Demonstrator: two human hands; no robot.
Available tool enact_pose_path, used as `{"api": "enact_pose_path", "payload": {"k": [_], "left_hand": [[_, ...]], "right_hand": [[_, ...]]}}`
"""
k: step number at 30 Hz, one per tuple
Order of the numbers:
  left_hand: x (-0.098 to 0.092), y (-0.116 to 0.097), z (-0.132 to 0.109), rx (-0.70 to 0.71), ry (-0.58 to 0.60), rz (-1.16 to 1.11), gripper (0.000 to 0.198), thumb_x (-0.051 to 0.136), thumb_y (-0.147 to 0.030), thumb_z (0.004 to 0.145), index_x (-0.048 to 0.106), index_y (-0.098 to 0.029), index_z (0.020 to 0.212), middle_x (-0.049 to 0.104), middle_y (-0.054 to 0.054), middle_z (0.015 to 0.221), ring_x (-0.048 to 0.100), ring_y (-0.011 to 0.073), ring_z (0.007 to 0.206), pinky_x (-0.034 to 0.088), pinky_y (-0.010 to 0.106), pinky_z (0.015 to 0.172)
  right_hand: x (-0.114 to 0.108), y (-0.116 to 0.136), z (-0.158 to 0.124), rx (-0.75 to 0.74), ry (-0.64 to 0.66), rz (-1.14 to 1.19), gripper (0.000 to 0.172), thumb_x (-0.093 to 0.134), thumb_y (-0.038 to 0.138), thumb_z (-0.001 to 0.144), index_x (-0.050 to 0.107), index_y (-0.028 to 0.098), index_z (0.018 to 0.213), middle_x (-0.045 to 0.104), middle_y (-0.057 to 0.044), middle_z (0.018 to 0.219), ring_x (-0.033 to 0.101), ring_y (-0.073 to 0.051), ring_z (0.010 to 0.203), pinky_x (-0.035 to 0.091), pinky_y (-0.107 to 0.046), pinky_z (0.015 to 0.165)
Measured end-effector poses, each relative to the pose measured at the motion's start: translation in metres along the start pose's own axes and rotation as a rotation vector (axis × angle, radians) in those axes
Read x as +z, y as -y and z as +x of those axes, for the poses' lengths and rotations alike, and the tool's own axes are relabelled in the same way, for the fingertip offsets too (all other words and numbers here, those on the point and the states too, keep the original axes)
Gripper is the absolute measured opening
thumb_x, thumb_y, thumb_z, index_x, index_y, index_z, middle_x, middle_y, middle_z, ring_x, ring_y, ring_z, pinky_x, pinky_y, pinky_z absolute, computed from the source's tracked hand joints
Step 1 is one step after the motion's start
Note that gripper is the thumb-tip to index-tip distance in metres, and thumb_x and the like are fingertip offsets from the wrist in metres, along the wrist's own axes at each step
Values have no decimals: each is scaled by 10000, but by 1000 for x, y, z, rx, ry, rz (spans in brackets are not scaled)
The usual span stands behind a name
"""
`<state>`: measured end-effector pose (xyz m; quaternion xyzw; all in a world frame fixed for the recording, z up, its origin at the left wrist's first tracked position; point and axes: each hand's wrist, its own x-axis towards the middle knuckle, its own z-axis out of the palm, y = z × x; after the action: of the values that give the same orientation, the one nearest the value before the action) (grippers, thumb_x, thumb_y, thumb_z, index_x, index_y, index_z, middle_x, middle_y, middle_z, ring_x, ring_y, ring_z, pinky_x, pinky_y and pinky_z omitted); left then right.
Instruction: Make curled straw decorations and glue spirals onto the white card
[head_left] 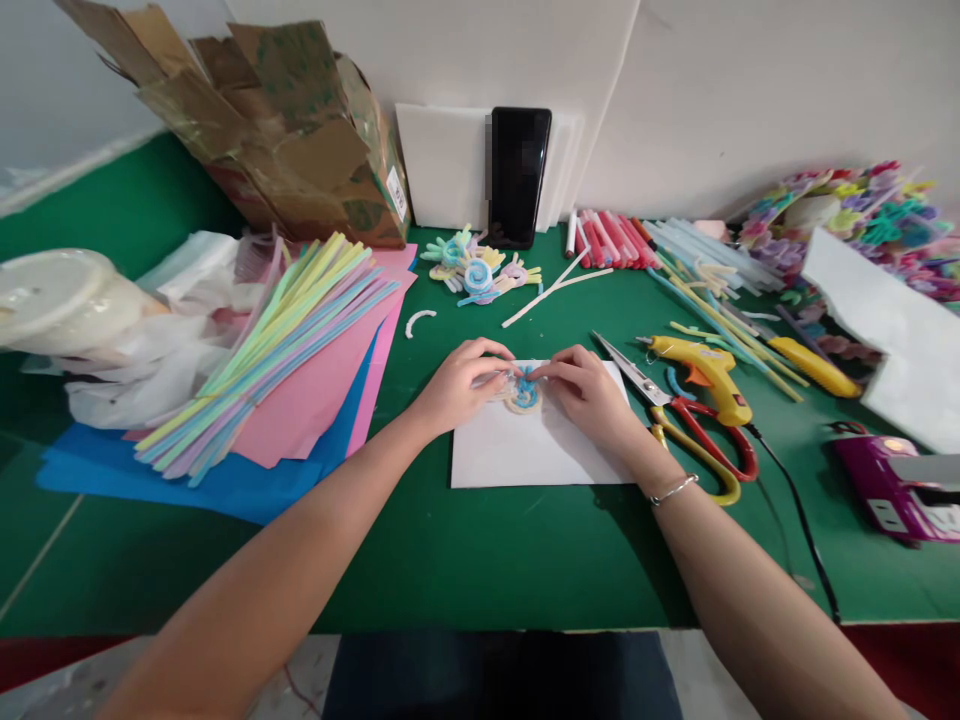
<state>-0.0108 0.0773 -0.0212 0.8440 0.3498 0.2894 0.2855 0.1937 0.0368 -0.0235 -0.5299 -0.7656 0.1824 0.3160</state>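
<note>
A white board (540, 455) lies flat on the green table in front of me. On its upper part is a small coiled pipe-cleaner piece (526, 400), blue inside a cream outline. My left hand (466, 385) pinches the piece's left side, thumb and fingertips close together. From the right, the fingertips of my right hand (581, 388) press on its blue top. Fingers partly hide the piece. Just right of the board rest scissors (679, 425) with red and yellow handles, beside a yellow glue gun (705, 372).
Loose pastel pipe cleaners (277, 350) lie on coloured sheets at left. Finished pipe-cleaner shapes (478, 275) sit behind the board, below a propped black phone (519, 175). Glue sticks (611, 240), a yellow cutter (814, 367) and a purple power strip (885, 485) are at right.
</note>
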Motion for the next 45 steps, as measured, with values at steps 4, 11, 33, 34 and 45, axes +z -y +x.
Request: {"api": "enact_pose_path", "payload": {"k": [4, 11, 33, 34, 45], "left_hand": [[0, 0, -1, 24, -6, 5, 228, 461, -263, 900, 678, -208, 950, 611, 62, 1052, 548, 191, 979, 456, 372, 886], [1, -1, -1, 51, -11, 31, 258, 443, -239, 900, 699, -205, 899, 608, 68, 1046, 545, 193, 985, 456, 369, 876], [2, -2, -1, 20, 2, 27, 241, 462, -222, 892, 701, -205, 901, 601, 69, 1054, 556, 193, 968, 466, 366, 848], [2, -2, -1, 16, 3, 28, 241, 461, -223, 892, 702, -208, 898, 601, 68, 1058, 556, 194, 972, 466, 367, 850], [-2, -1, 1, -47, 12, -10, 258, 442, -224, 893, 699, -210, 878, 630, 50, 1052, 547, 196, 989, 444, 394, 910]], "right_hand": [[0, 0, 0, -6, -1, -2, 323, 469, 81, 826, 719, 274, 898, 545, -53, 868, 518, -195, 813, 426, -373, 781], [0, 0, 0, -4, 1, -2, 318, 462, 89, 835, 715, 267, 911, 542, -61, 878, 515, -203, 822, 424, -380, 779], [-3, 4, 2, 147, 8, 211, 238, 509, 174, 824, 726, 261, 872, 544, -44, 873, 532, -165, 782, 442, -329, 705], [-3, 4, 2, 141, 10, 198, 238, 511, 173, 823, 726, 261, 871, 545, -45, 870, 534, -168, 786, 442, -334, 710], [0, 2, 1, 95, -7, 110, 266, 506, 143, 814, 728, 278, 869, 556, -48, 872, 540, -191, 823, 440, -365, 750]]}}
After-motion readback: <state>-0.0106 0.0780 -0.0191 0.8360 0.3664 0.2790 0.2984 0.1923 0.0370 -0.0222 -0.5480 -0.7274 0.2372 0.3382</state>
